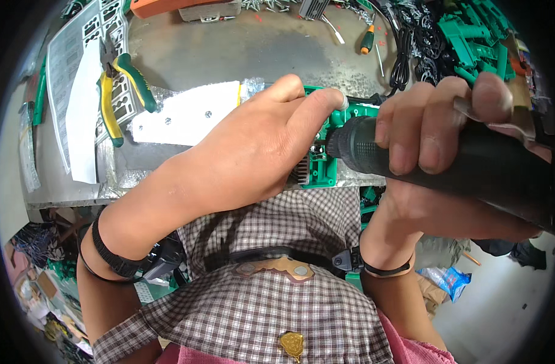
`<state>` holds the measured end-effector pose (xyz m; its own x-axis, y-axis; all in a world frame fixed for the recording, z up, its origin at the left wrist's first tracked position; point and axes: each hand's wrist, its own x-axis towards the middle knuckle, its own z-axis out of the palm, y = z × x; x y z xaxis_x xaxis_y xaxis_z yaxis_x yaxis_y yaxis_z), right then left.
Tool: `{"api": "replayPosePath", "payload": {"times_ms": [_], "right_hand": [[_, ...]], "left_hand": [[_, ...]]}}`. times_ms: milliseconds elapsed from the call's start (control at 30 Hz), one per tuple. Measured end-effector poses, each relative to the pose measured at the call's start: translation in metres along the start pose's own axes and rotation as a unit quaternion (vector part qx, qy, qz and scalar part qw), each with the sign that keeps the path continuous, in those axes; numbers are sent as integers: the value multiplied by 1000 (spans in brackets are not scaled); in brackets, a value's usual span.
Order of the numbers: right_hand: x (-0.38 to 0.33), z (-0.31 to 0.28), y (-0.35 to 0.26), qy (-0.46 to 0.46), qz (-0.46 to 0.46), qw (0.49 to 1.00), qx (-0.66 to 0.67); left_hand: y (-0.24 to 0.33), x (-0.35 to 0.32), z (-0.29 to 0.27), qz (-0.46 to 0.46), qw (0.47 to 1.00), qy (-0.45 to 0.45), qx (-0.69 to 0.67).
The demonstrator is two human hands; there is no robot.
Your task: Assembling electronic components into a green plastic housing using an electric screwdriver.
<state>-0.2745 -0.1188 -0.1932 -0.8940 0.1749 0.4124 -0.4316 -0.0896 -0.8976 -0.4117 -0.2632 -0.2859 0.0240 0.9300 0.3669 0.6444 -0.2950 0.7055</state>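
Observation:
A green plastic housing (323,177) lies at the near edge of the bench, with electronic parts and a finned metal piece (302,171) inside it. My left hand (253,139) is closed over its left side, thumb and fingers gripping the rim. In my right hand (420,124) is a black electric screwdriver (365,145), its body lying across the palm and its nose pointing left into the housing. The tip is hidden, so I cannot tell whether it touches a screw. A metal lever on the tool shows beside my index finger.
Pliers with yellow-green handles (111,115) lie left on label sheets (59,115), near a white card (183,118). Farther back are a small screwdriver (367,40) and loose screws (268,5). Black cables (402,67) and piled green housings (471,36) occupy the far right.

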Motion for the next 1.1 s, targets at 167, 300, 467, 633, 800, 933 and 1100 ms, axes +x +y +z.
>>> {"api": "replayPosePath", "payload": {"times_ms": [167,300,467,633,800,933,1100], "right_hand": [[4,6,7,-5,-24,1000,15],[-1,-10,5,-2,-45,999,27],[-7,-21,14,4,-72,996,54],[-15,-24,24,17,-98,992,79],[-26,-30,32,36,-116,987,102],[-28,-31,33,65,-110,983,129],[-39,-34,-10,178,-52,970,159]], "left_hand": [[7,0,-3,-9,1000,-7,28],[14,7,-9,-25,997,-44,56],[14,9,-10,-54,996,-57,51],[10,2,-2,-64,998,-4,10],[14,3,-3,-80,997,-11,-8],[12,4,-2,-33,999,-8,39],[18,8,-3,-46,999,8,2]]}}
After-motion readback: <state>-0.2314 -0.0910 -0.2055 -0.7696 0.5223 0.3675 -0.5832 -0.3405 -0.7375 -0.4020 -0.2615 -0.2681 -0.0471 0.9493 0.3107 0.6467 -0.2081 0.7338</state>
